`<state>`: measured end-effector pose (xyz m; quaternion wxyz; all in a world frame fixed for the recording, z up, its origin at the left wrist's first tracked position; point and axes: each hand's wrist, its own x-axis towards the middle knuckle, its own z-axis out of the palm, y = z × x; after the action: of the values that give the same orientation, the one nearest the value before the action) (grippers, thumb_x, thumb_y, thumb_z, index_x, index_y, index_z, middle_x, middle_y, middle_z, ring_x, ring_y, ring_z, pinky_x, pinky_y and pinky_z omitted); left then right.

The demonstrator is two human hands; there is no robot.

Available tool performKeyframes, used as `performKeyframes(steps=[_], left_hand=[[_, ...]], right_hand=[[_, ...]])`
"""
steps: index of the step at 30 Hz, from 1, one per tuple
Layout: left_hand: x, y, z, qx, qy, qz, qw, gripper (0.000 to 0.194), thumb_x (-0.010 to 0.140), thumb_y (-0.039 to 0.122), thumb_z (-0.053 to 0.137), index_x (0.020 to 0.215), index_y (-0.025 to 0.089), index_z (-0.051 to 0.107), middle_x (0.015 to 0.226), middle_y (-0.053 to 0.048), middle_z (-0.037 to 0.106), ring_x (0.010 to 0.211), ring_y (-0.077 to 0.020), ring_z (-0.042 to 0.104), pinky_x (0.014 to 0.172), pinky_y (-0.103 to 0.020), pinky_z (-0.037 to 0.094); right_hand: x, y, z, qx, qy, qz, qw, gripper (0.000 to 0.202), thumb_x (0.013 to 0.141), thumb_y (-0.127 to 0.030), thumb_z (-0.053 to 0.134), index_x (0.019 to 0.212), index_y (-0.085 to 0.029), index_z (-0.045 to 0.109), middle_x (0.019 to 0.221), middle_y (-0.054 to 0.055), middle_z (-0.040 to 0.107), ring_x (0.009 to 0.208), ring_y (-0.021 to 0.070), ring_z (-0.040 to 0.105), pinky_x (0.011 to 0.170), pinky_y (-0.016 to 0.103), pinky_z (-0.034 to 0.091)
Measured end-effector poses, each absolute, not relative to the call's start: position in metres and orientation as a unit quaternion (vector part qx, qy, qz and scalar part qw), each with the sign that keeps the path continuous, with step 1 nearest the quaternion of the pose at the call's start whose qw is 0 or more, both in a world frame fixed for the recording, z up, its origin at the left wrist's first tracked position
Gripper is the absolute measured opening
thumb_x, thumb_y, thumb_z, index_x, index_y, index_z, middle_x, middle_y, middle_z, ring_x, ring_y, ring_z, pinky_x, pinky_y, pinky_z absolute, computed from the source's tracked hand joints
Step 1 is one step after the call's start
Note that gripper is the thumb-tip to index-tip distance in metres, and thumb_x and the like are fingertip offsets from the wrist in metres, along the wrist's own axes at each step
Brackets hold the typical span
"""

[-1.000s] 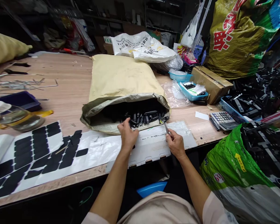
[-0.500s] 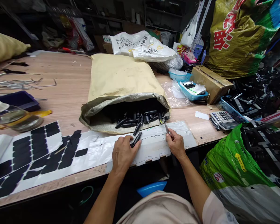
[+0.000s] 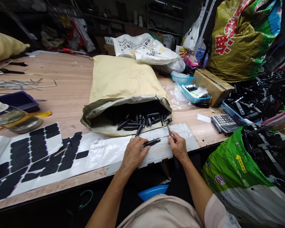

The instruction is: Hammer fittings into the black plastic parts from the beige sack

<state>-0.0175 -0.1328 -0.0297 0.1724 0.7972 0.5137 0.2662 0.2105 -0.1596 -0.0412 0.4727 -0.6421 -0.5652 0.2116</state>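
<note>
My left hand (image 3: 136, 153) is closed on a slim black cylindrical part (image 3: 153, 142), which points to the right with a lighter metallic tip. This part is just above a flat white board (image 3: 188, 139) at the table's front edge; whether it touches the board I cannot tell. Gripped in my right hand (image 3: 178, 146) is a small hammer (image 3: 168, 126), its dark head up near the mouth of a tan sack (image 3: 123, 76). Inside the sack's open mouth lie several similar black parts (image 3: 133, 124).
Sheets with black stickers (image 3: 38, 148) lie at the left, below a clear container (image 3: 19, 120). A calculator (image 3: 225, 123), a cardboard box (image 3: 210, 85) and a blue basket (image 3: 196, 97) stand to the right. A green bag of black parts (image 3: 224, 161) rises beside my right arm.
The black part in my left hand has turned from pointing up and right to nearly level, and that hand has moved right. My right hand keeps the hammer in about the same place.
</note>
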Motion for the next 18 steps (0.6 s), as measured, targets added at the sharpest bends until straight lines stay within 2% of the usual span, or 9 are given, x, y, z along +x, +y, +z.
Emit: performKeyframes(steps=[4,12,15,18], left_hand=[[-0.010,-0.123,-0.036,0.789,0.512,0.285,0.184,0.026,0.080,0.030,0.071,0.104,0.023,0.072,0.094,-0.004,0.066,0.091,-0.0243,0.056,0.086,-0.038,0.046],[-0.010,-0.121,-0.037,0.777,0.518,0.278,0.225,0.018,0.084,0.029,0.069,0.100,0.024,0.075,0.091,-0.003,0.068,0.090,-0.0227,0.055,0.084,-0.038,0.043],[-0.010,-0.120,-0.036,0.776,0.519,0.274,0.233,0.017,0.083,0.029,0.070,0.099,0.024,0.075,0.089,-0.003,0.067,0.089,-0.0224,0.056,0.084,-0.038,0.042],[-0.009,-0.119,-0.036,0.773,0.522,0.273,0.236,0.017,0.083,0.027,0.070,0.100,0.025,0.076,0.087,-0.002,0.066,0.090,-0.0228,0.056,0.083,-0.037,0.042]], right_hand=[[0.211,-0.159,-0.039,-0.631,-0.564,0.225,0.483,0.043,0.091,-0.034,0.054,0.122,-0.011,0.071,0.065,-0.001,0.064,0.058,0.0147,0.059,0.061,0.024,0.050],[0.200,-0.202,-0.022,-0.600,-0.577,0.245,0.497,0.042,0.094,-0.032,0.055,0.129,-0.013,0.068,0.073,0.002,0.070,0.059,0.0153,0.062,0.057,0.025,0.053],[0.193,-0.221,-0.017,-0.585,-0.622,0.240,0.462,0.040,0.094,-0.029,0.057,0.129,-0.014,0.068,0.080,0.005,0.075,0.066,0.0185,0.069,0.064,0.028,0.058],[0.186,-0.228,-0.015,-0.567,-0.670,0.205,0.433,0.039,0.093,-0.024,0.057,0.129,-0.016,0.069,0.100,0.010,0.078,0.082,0.0230,0.075,0.076,0.031,0.062]])
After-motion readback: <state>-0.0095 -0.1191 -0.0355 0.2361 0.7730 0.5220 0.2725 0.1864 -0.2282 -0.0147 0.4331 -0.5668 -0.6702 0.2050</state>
